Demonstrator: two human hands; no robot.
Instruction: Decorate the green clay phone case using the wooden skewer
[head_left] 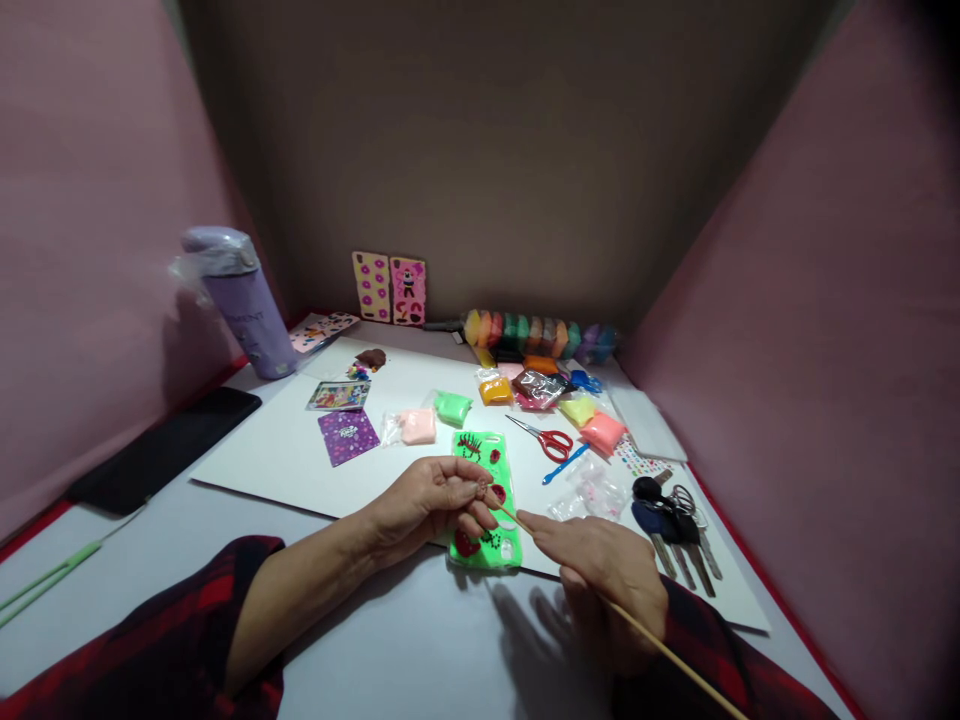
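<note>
Between the thumb and fingers of my left hand [442, 500] is a small brownish piece, too small to name. My right hand [611, 570] grips a long thin wooden stick [667, 650], and the stick's tip meets the piece at my left fingertips. Under both hands lies a bright green phone case [480, 448] with dark red and black shapes on it; my left fingers hide its middle. Red-handled scissors [551, 443] and a blue modelling tool [564, 466] rest just beyond my right hand.
Several bags of coloured clay [602, 432] lie on the white board [420, 480]. A bunch of keys [679, 525] sits at right. Behind stand a purple tumbler [251, 310], two decorated cases [390, 288] and a clay pack [540, 335]. A black phone [165, 445] lies left.
</note>
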